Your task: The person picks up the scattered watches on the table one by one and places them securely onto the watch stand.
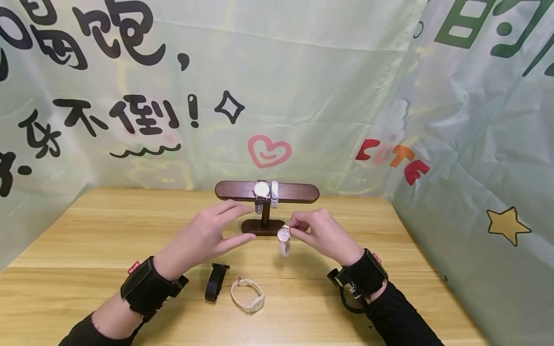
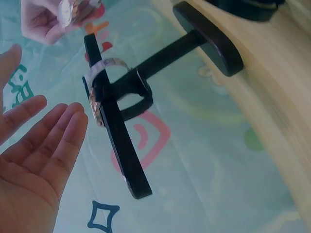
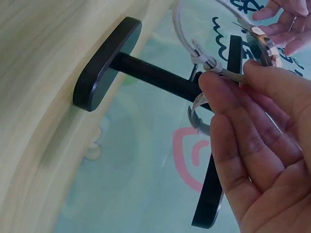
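My right hand point(image 1: 322, 234) pinches a wristwatch point(image 1: 283, 235) with a rose-gold case and a pale strap, held in front of the stand; its strap is buckled into a loop in the right wrist view. A dark wooden watch stand point(image 1: 294, 192) has a long bar on a post. On the bar hang a round-faced watch point(image 1: 261, 189) with a dark strap and, just right of it, a slim pale band point(image 1: 274, 190). My left hand point(image 1: 205, 235) holds nothing, its fingers extended near the stand's left side, thumb spread below.
On the wooden table point(image 1: 108, 226) nearer me lie a black-strapped watch point(image 1: 215, 283) and a white watch point(image 1: 248, 295) with its strap looped. A printed cloth point(image 1: 324, 96) hangs behind the table and along its right side. Black cuffs point(image 1: 149, 290) sit on both wrists.
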Demonstrator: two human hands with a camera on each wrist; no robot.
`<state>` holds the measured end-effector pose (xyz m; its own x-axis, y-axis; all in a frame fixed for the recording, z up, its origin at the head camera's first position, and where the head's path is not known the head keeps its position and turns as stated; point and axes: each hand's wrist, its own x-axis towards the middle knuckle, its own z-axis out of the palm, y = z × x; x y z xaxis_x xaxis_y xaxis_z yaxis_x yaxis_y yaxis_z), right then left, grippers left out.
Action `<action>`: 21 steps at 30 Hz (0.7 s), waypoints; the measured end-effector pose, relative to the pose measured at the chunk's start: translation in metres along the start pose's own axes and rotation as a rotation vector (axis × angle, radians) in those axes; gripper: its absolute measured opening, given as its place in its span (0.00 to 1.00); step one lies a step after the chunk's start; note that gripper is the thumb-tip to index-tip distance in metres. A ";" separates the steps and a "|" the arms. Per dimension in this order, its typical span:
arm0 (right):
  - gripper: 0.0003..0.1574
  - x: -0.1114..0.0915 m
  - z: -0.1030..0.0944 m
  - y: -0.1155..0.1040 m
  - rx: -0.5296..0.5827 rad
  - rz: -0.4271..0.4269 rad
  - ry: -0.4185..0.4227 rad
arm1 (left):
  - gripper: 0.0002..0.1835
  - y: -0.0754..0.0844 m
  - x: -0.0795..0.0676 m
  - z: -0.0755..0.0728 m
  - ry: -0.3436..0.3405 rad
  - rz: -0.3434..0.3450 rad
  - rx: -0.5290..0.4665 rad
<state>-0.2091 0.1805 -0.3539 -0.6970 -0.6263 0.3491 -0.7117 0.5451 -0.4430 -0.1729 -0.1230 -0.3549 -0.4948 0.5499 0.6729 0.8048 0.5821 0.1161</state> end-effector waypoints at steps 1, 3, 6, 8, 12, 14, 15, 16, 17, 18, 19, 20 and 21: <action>0.05 0.000 0.000 -0.001 0.005 -0.009 0.008 | 0.29 0.001 0.000 0.001 -0.003 0.011 -0.003; 0.06 -0.001 0.000 -0.003 0.020 -0.029 0.029 | 0.29 0.004 0.001 0.003 -0.005 0.033 -0.010; 0.05 -0.002 0.002 -0.006 0.031 -0.063 0.068 | 0.30 0.008 0.002 0.005 -0.008 0.052 -0.019; 0.05 -0.002 0.002 -0.008 0.031 -0.081 0.091 | 0.30 0.011 0.002 0.006 -0.012 0.056 -0.023; 0.04 -0.002 0.004 -0.013 0.058 -0.105 0.107 | 0.31 0.017 0.002 0.008 -0.016 0.062 -0.035; 0.05 -0.002 0.004 -0.015 0.083 -0.114 0.103 | 0.32 0.020 0.001 0.010 -0.011 0.074 -0.046; 0.05 -0.002 0.005 -0.016 0.094 -0.120 0.102 | 0.32 0.021 0.001 0.010 -0.009 0.079 -0.051; 0.05 -0.002 0.005 -0.017 0.104 -0.127 0.101 | 0.32 0.022 0.001 0.011 -0.005 0.088 -0.058; 0.05 -0.002 0.005 -0.017 0.112 -0.132 0.100 | 0.32 0.023 0.001 0.012 -0.002 0.095 -0.062; 0.05 -0.002 0.006 -0.018 0.120 -0.137 0.099 | 0.32 0.024 0.001 0.013 0.000 0.100 -0.067; 0.05 -0.002 0.006 -0.019 0.123 -0.143 0.101 | 0.32 0.024 0.001 0.013 0.003 0.107 -0.072; 0.06 -0.002 0.006 -0.020 0.130 -0.148 0.100 | 0.32 0.025 0.002 0.014 0.005 0.113 -0.078; 0.06 -0.002 0.006 -0.020 0.134 -0.152 0.099 | 0.32 0.025 0.002 0.015 0.006 0.117 -0.080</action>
<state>-0.1931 0.1675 -0.3501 -0.5927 -0.6339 0.4968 -0.7958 0.3661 -0.4824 -0.1581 -0.0986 -0.3614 -0.3946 0.6071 0.6897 0.8805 0.4646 0.0947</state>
